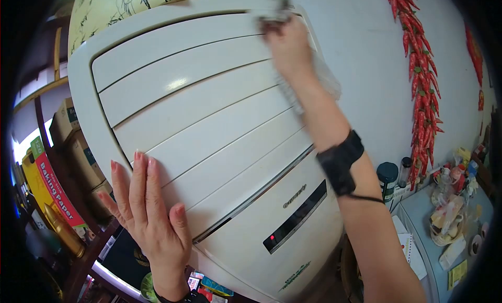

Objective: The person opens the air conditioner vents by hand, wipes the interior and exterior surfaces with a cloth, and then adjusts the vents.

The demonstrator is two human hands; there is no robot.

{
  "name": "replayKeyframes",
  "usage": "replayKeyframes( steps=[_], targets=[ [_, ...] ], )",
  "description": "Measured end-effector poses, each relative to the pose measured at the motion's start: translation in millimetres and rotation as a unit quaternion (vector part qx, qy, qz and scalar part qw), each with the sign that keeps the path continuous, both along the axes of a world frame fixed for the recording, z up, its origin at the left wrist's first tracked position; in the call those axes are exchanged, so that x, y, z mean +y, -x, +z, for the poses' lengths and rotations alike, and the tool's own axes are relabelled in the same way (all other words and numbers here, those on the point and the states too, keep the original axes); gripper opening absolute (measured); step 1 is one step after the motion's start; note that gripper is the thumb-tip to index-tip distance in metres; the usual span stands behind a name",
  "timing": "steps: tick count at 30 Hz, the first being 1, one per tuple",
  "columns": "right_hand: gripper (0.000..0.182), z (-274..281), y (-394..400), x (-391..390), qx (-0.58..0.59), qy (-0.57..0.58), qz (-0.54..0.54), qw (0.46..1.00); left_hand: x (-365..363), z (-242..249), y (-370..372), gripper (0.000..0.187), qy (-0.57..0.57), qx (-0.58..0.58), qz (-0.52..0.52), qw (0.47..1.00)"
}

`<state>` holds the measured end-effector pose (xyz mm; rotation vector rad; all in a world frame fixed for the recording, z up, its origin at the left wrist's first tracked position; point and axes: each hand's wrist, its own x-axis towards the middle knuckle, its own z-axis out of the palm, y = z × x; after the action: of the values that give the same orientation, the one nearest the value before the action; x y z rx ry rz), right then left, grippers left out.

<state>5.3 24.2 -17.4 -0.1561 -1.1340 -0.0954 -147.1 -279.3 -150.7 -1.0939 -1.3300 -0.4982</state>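
A tall cream-white appliance (209, 109) with slanting slats, a dark display strip (295, 216) and a small red light fills the middle. My left hand (151, 219) lies spread with its fingers flat on the lower left of the slats, holding nothing. Near the top right edge of the slats, my right hand (287, 46) is closed on a greyish cloth (327, 78). Part of the cloth hangs behind my wrist, and its upper end is blurred by motion.
A shelf with a Baking Paper box (55, 188) and cartons stands at left. A patterned yellow box (120, 12) is on top of the appliance. Red chilli strings (418, 83) hang on the right wall above a cluttered table (426, 219).
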Motion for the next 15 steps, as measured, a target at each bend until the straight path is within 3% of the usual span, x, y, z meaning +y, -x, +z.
replayKeyframes(
  steps=[1, 3, 5, 7, 8, 11, 12, 14, 15],
  targets=[
    [0.025, -4.8, 17.6, -30.9, 0.033, -0.048, -0.034, 0.998, 0.1, -0.1, -1.0, 0.058, 0.0, 0.0, 0.0, 1.0],
    [0.024, -12.4, 44.7, -81.8, -0.01, -0.195, -0.093, 0.976, -0.4, -0.3, -0.5, 0.059, 0.0, 0.001, 0.018, 1.0],
    [0.033, -14.5, 66.1, -116.5, -0.091, -0.321, 0.002, 0.943, -0.6, -0.4, 0.6, 0.06, 0.0, 0.001, 0.027, 1.0],
    [0.034, -22.9, 79.5, -141.8, -0.084, -0.343, 0.052, 0.934, -0.8, -0.4, 1.5, 0.06, 0.001, -0.001, 0.03, 1.0],
    [0.039, -23.7, 78.9, -141.3, -0.075, -0.339, 0.058, 0.936, -0.6, 0.3, 1.5, 0.059, 0.002, 0.001, 0.029, 1.0],
    [0.029, -3.6, 51.5, -92.7, -0.08, -0.364, -0.012, 0.928, -1.4, -0.2, 2.9, 0.058, 0.004, 0.0, 0.02, 1.0],
    [0.031, -4.2, 39.1, -68.2, -0.083, -0.283, 0.028, 0.955, -1.6, -0.3, 2.7, 0.057, 0.006, 0.0, 0.013, 1.0],
    [0.031, -6.5, 4.3, -26.5, -0.051, -0.134, -0.004, 0.99, -1.2, 0.1, 2.3, 0.056, 0.004, 0.002, 0.005, 1.0],
    [0.032, -1.2, 1.1, 20.4, 0.043, -0.115, -0.042, 0.992, -0.7, 0.1, 3.2, 0.056, 0.002, 0.003, 0.006, 1.0]
  ],
)
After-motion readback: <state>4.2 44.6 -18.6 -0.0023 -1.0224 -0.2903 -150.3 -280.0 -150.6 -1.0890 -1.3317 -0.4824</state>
